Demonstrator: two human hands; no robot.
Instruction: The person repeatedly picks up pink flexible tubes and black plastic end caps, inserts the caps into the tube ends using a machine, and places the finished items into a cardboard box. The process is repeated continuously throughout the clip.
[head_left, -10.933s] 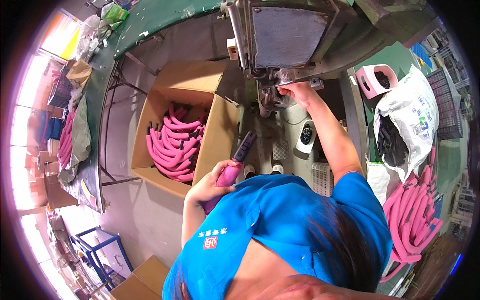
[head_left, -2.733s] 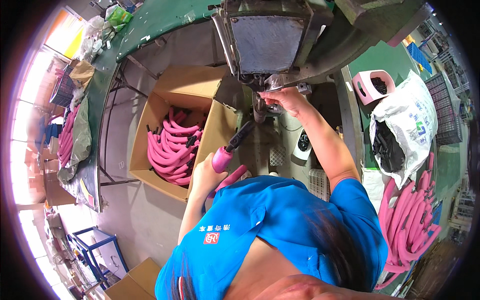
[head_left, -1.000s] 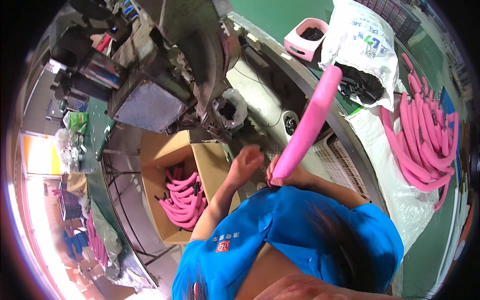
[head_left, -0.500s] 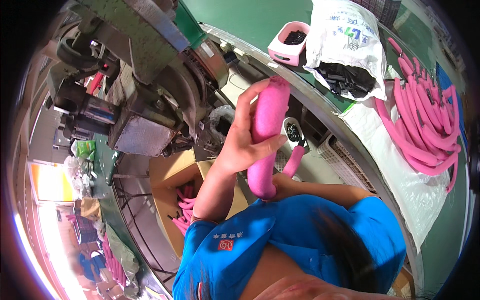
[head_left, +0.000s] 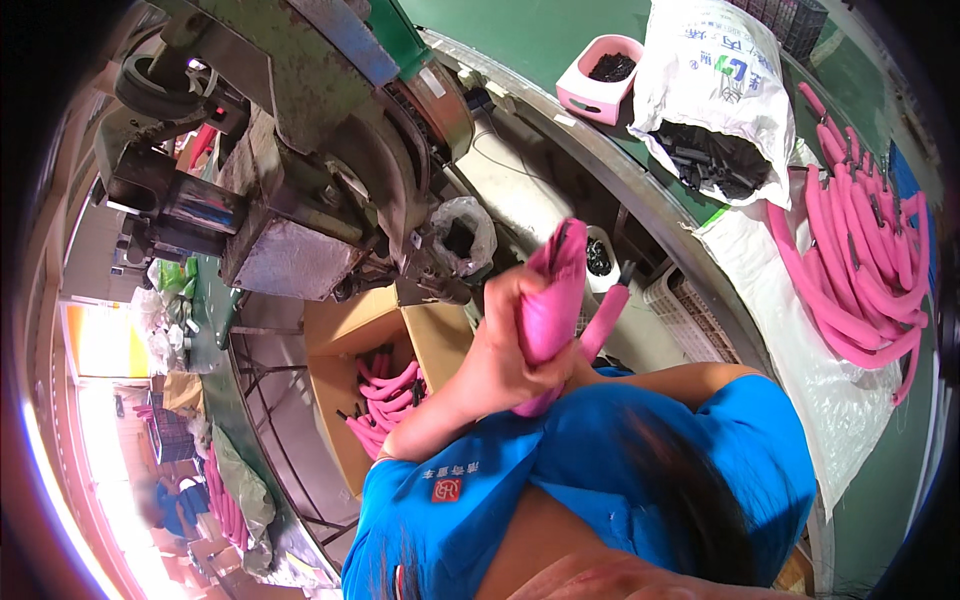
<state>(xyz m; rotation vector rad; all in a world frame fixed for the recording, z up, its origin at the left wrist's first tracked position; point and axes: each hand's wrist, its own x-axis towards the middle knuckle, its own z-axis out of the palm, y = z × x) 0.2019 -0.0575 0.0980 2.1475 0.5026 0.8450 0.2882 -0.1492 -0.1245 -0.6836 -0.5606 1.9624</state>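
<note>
My left hand [head_left: 500,350] is closed around a thick pink foam tube [head_left: 555,280], held upright close in front of my chest. A thinner pink length with a black tip [head_left: 608,315] rises just to the right of it; it looks like the same tube bent back on itself. My right forearm [head_left: 680,378] reaches in toward the tube's lower end, but my right hand is hidden behind my left hand and the tube.
A big green and grey machine [head_left: 300,150] fills the upper left. Below it, an open cardboard box [head_left: 340,340] holds several pink tubes [head_left: 385,395]. A white sack of black parts [head_left: 710,90], a pink tray [head_left: 590,85] and a pile of pink tubes [head_left: 860,260] lie at the right.
The long pink tube held out over the bench a second ago has come down in front of my chest, and my left hand has taken hold of it.
</note>
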